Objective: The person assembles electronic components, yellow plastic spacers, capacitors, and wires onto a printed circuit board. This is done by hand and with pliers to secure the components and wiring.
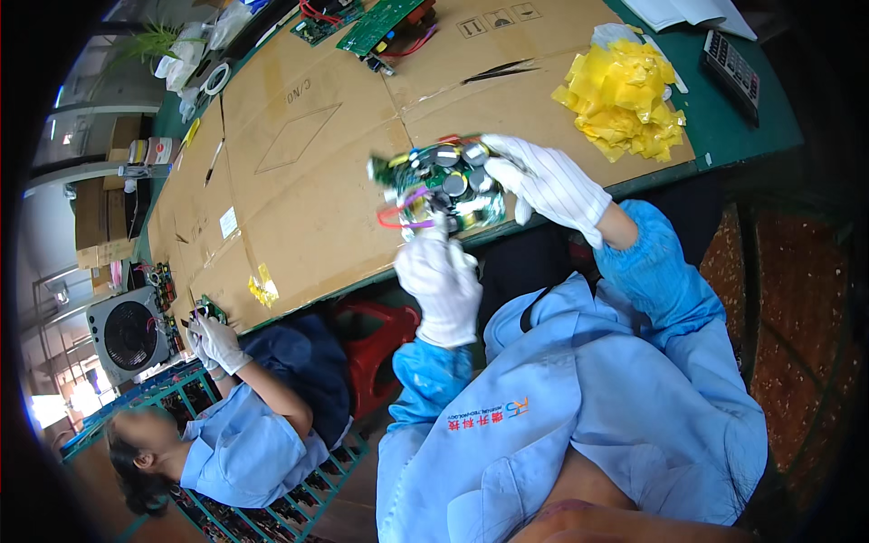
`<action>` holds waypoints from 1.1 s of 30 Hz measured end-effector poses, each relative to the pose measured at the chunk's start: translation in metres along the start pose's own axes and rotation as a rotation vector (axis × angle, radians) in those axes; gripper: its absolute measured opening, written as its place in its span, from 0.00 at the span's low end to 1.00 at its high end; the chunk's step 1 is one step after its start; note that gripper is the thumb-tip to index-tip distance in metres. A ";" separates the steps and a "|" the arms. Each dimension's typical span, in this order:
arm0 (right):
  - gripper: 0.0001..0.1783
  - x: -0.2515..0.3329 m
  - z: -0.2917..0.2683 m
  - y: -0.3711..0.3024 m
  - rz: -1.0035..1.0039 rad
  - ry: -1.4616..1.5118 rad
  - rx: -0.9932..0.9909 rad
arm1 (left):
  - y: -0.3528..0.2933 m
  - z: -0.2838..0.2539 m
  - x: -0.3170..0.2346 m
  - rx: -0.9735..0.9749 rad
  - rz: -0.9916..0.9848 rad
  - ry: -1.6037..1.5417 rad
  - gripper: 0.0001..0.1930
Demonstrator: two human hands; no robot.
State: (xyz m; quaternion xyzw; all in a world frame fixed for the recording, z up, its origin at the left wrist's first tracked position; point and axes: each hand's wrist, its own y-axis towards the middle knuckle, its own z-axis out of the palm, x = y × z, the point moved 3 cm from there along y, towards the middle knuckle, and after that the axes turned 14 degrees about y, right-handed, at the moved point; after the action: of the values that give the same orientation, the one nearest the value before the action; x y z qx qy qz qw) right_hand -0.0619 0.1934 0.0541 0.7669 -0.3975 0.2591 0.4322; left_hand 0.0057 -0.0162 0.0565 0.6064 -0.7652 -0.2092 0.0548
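Note:
A green circuit board with several dark round capacitors and a red and purple wire loop is held up over the near edge of the cardboard. My right hand, in a white striped glove, grips the board at its right end, thumb and fingers around the edge. My left hand, in a white glove too, is closed at the board's near side. Its fingertips reach up onto the parts beside the wire loop; motion blur hides exactly what they pinch.
Flattened cardboard covers the green table. Yellow tape pieces lie heaped at right, near a calculator. Another board lies at the far side. At left, a co-worker in gloves handles a small board. A red stool stands between us.

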 end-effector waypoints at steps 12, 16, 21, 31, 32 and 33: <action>0.21 0.015 -0.029 0.013 0.100 -0.105 -0.166 | 0.006 -0.016 -0.068 -0.022 0.478 -0.354 0.27; 0.29 0.031 -0.033 -0.026 0.772 0.231 0.089 | 0.014 -0.003 -0.012 0.040 0.546 0.008 0.30; 0.19 0.046 -0.004 -0.051 0.614 0.079 0.165 | 0.023 -0.018 -0.002 0.062 0.641 0.467 0.23; 0.18 0.045 0.012 -0.059 0.447 0.062 0.003 | 0.035 -0.035 0.063 -0.152 0.644 0.320 0.28; 0.18 0.045 0.013 -0.059 0.447 0.063 0.004 | 0.043 -0.027 0.061 -0.038 0.618 0.368 0.32; 0.18 0.046 0.014 -0.059 0.460 0.081 0.011 | 0.049 -0.023 0.058 -0.037 0.618 0.368 0.32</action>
State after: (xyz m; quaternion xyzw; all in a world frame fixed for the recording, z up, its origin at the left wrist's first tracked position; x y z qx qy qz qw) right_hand 0.0138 0.1821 0.0545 0.6474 -0.5426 0.3835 0.3734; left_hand -0.0458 -0.0688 0.0859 0.3728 -0.8858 -0.0841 0.2633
